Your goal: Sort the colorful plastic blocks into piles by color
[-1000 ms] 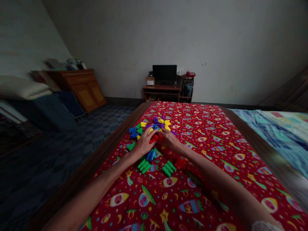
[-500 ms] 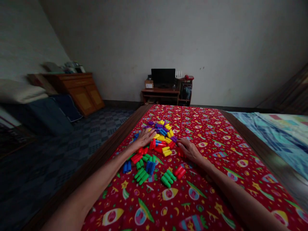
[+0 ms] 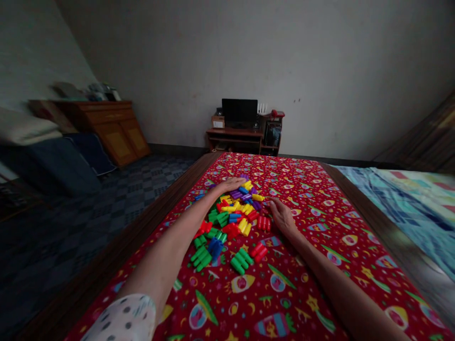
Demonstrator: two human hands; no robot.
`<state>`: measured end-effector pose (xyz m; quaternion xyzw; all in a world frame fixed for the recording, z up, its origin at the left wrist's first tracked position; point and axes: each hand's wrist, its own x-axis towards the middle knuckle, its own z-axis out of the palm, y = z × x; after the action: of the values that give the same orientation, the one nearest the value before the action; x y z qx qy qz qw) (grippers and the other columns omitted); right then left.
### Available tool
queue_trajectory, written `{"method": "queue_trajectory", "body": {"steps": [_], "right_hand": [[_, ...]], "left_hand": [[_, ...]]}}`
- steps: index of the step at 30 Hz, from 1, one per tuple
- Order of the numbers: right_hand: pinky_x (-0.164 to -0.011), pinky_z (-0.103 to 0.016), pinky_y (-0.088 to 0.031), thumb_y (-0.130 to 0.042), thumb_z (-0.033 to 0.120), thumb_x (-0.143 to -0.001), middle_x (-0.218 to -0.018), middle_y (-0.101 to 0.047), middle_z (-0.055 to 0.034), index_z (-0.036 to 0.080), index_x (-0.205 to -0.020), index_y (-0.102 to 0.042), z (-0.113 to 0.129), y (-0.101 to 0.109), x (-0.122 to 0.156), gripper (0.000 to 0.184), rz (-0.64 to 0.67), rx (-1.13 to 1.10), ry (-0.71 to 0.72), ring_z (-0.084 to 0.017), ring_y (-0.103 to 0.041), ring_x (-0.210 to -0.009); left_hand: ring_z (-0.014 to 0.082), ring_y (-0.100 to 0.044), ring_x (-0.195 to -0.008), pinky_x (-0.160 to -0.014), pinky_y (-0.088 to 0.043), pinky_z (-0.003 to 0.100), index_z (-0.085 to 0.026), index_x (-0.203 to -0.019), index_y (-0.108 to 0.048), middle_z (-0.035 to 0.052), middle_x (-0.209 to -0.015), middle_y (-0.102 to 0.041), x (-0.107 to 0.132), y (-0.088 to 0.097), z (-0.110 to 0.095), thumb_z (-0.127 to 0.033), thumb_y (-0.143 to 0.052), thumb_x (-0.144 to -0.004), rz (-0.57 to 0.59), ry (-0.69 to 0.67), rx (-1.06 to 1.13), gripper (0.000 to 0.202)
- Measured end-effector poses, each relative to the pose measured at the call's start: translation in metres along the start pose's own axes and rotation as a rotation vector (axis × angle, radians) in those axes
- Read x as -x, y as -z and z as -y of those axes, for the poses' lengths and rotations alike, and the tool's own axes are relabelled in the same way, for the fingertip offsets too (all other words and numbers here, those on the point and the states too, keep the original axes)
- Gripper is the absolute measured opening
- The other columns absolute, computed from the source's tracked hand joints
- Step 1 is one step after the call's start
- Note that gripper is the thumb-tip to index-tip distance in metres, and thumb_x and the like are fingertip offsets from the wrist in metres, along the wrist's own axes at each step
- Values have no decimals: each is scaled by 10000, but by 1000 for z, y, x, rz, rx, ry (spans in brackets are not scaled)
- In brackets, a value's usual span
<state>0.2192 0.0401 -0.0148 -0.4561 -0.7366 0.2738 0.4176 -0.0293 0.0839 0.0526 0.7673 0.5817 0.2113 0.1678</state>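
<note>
Several plastic building blocks in red, yellow, blue, green and purple lie heaped on a red patterned cloth (image 3: 305,284). My left hand (image 3: 232,183) reaches over the far side of the heap, fingers stretched out, next to purple blocks (image 3: 236,194) and yellow blocks (image 3: 248,185). To the right of the heap my right hand (image 3: 283,214) rests on the cloth, fingers extended, close to a red block (image 3: 263,223). Nearer to me sit green blocks (image 3: 241,261) and another red block (image 3: 259,252). My left forearm hides part of the heap's left edge.
The cloth covers a table with a dark wooden edge (image 3: 142,246). A bed with a blue sheet (image 3: 384,199) stands at the right. Beyond the table is a desk with a monitor (image 3: 240,112). A wooden cabinet (image 3: 121,132) stands at the left.
My left hand has moved forward and right, to the far side of the heap. Blocks there have shifted closer together. My right hand has moved slightly, leaving the red block beside it uncovered.
</note>
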Motion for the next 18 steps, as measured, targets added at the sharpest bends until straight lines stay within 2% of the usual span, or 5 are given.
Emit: {"method": "queue_trajectory", "body": {"steps": [4,7,10,14,18], "right_hand": [[-884,-396,-504,-377,493,-908,-1096,-709,-115,187,-1145,-662,2,0,-1,481,-11,13,60,-261,-659,-1010],[-927,-412,-488,-347,575,-912,-1150,-692,-116,190,-1156,-662,8,0,4,554,-2,-33,68,-270,-639,-1070],[-885,-412,-513,-296,640,-910,-1069,-720,-130,164,-1107,-682,10,4,7,644,18,-151,14,-279,-667,-1009],[-879,-410,-513,-319,627,-916,-1035,-729,-130,172,-1063,-696,0,20,-17,609,-57,-180,61,-280,-672,-980],[-990,-461,-431,-376,579,-907,-1190,-661,-145,188,-1170,-648,-9,26,-72,544,-44,72,138,-299,-583,-1145]], "left_hand": [[215,-581,-1151,-1011,-404,303,-211,-1168,-665,54,-1225,-664,20,-19,-28,-414,-469,-921,180,-221,-64,375],[245,-577,-1146,-1004,-417,352,-237,-1273,-608,95,-1245,-635,67,-17,-49,-440,-466,-934,235,-477,-161,419],[252,-475,-1285,-1111,-311,416,-309,-1353,-526,67,-1392,-536,127,-5,-54,-473,-432,-950,178,-511,-246,445],[273,-278,-1425,-1172,-183,509,-295,-1444,-395,60,-1529,-369,198,2,-15,-509,-338,-965,-186,-188,-274,527],[346,-190,-1449,-1124,-195,634,-197,-1499,-271,151,-1560,-275,228,-13,41,-549,-223,-958,-439,300,-167,647]]}}
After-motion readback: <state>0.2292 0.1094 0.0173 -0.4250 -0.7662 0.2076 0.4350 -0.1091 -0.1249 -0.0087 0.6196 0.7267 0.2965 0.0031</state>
